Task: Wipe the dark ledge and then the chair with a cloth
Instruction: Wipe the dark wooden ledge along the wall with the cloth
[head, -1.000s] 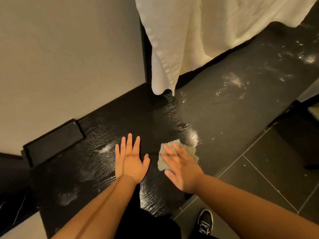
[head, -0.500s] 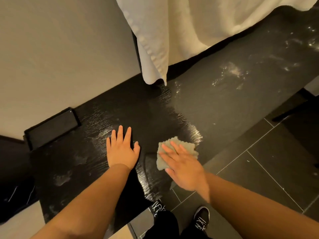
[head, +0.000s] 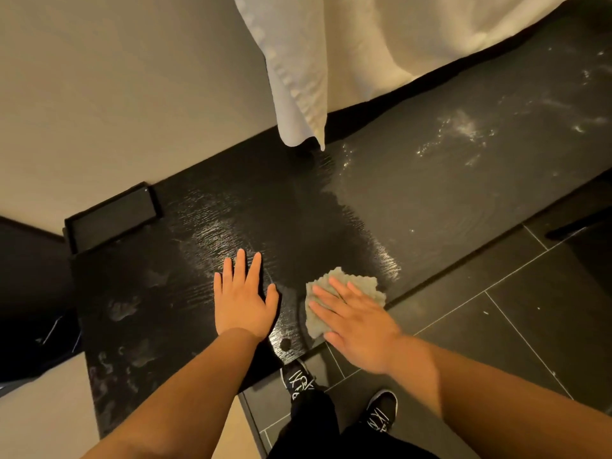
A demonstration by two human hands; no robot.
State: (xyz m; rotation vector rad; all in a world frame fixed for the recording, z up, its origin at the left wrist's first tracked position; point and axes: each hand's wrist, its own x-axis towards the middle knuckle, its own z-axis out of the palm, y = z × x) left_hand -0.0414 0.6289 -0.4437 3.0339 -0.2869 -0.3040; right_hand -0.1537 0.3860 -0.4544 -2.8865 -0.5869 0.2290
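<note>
Dark ledge [head: 298, 210] runs from 8 o'clock to 2 o'clock, with pale smudges toward both ends. Beige wall [head: 116, 94] at 10 o'clock. White fabric [head: 381, 44] hangs at 12 to 1 o'clock, its corner just above the ledge. Tiled floor [head: 513, 326] at 4 o'clock. Black panel [head: 111, 215] at 9 o'clock, against the wall. Hands apart, both flat: left hand [head: 243, 303] palm-down on bare ledge; right hand [head: 357, 323] pressing the grey cloth [head: 361, 279] onto the ledge at its front edge, 6 o'clock.
</note>
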